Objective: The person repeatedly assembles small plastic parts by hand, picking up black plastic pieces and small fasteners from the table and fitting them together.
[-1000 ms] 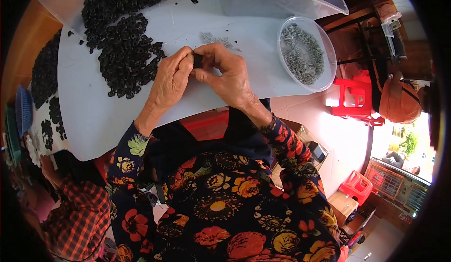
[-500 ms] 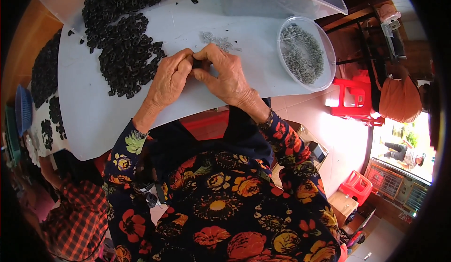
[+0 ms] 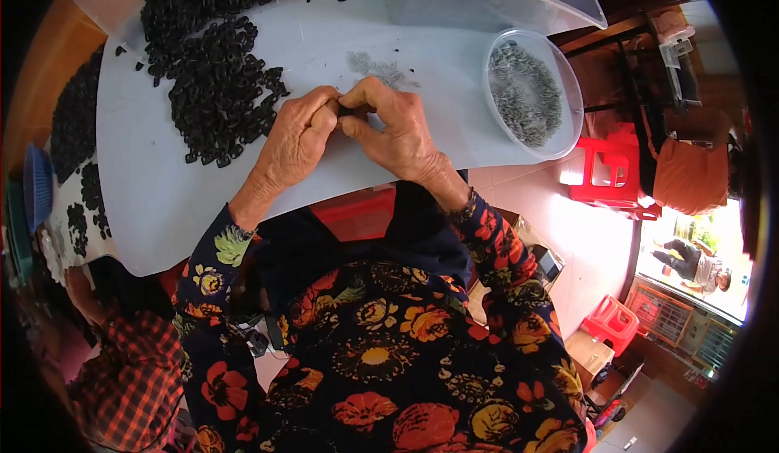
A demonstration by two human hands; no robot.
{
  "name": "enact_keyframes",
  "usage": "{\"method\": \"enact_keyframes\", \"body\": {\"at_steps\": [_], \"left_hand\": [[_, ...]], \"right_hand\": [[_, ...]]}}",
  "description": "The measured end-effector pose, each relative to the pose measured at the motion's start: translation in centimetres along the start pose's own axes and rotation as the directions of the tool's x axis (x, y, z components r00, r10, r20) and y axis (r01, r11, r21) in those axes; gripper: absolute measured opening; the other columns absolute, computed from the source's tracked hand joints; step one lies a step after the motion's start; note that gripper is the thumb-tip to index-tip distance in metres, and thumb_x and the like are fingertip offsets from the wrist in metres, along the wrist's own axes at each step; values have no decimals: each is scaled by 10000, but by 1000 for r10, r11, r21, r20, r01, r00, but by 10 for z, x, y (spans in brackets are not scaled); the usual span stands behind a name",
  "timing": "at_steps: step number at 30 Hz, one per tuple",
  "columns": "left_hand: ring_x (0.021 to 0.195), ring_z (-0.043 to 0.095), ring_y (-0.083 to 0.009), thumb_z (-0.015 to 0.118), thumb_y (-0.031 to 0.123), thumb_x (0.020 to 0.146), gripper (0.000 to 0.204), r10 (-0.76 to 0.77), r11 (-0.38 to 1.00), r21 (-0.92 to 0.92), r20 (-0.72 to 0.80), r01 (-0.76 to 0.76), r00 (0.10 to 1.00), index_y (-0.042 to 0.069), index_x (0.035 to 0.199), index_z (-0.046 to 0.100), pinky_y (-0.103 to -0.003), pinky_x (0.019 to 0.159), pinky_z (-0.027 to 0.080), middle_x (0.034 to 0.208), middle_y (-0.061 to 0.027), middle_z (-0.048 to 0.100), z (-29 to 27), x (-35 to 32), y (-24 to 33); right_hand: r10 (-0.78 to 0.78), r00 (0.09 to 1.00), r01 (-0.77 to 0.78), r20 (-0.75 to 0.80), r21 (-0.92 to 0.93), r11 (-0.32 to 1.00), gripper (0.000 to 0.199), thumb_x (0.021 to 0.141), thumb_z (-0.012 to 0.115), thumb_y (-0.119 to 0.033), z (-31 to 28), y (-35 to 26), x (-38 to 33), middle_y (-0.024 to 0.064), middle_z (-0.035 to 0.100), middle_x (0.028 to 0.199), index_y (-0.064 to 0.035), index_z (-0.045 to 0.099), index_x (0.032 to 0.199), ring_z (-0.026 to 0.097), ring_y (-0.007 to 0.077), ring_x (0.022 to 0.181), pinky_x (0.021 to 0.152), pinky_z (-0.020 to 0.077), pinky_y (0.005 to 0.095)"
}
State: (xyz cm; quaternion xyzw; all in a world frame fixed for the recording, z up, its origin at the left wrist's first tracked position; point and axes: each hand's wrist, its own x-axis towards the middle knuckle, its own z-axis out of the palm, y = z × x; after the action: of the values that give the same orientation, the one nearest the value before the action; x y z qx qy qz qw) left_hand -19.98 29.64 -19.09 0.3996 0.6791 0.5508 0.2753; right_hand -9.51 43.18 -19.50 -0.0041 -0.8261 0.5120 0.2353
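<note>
My left hand (image 3: 299, 138) and my right hand (image 3: 395, 128) meet over the near part of the pale table, both closed with fingertips together. Between them they pinch a small black plastic part (image 3: 349, 112), mostly covered by the fingers. Just beyond my fingers lies a little scatter of small clear-grey pins (image 3: 381, 71). To the left of my left hand spreads a large heap of small black plastic parts (image 3: 215, 100). Right of my right hand stands a round clear tub (image 3: 574, 100) holding many small grey pins (image 3: 523, 96).
A clear plastic bin (image 3: 487, 10) with black parts stands at the far side of the table (image 3: 146, 209). At left, a person in a checked shirt (image 3: 130, 380) sits by another surface with black parts and a blue basket (image 3: 36, 185). Red stools (image 3: 604, 173) stand at right.
My fingers have shifted slightly around the black part, and less of it shows now. Both hands stay in nearly the same place. The view has moved a little.
</note>
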Motion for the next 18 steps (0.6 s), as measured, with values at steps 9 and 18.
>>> {"method": "enact_keyframes", "body": {"at_steps": [9, 18], "left_hand": [[586, 317, -115, 425, 249, 957, 293, 29, 999, 33, -2, -29, 1000, -4, 809, 440, -298, 525, 331, 610, -46, 350, -1, 1, 1], [590, 346, -123, 421, 341, 980, 397, 50, 999, 1, -67, -50, 997, -7, 790, 445, -292, 553, 355, 617, -51, 398, -1, -6, 2]], "right_hand": [[55, 998, -54, -10, 40, 998, 232, 721, 746, -29, -6, -8, 5, 77, 635, 743, -7, 576, 876, 608, 150, 668, 623, 503, 292], [36, 992, -39, -119, -23, 999, 207, 726, 740, -11, -10, -26, 16, 60, 642, 739, -13, 615, 890, 624, 112, 668, 625, 504, 253]]}}
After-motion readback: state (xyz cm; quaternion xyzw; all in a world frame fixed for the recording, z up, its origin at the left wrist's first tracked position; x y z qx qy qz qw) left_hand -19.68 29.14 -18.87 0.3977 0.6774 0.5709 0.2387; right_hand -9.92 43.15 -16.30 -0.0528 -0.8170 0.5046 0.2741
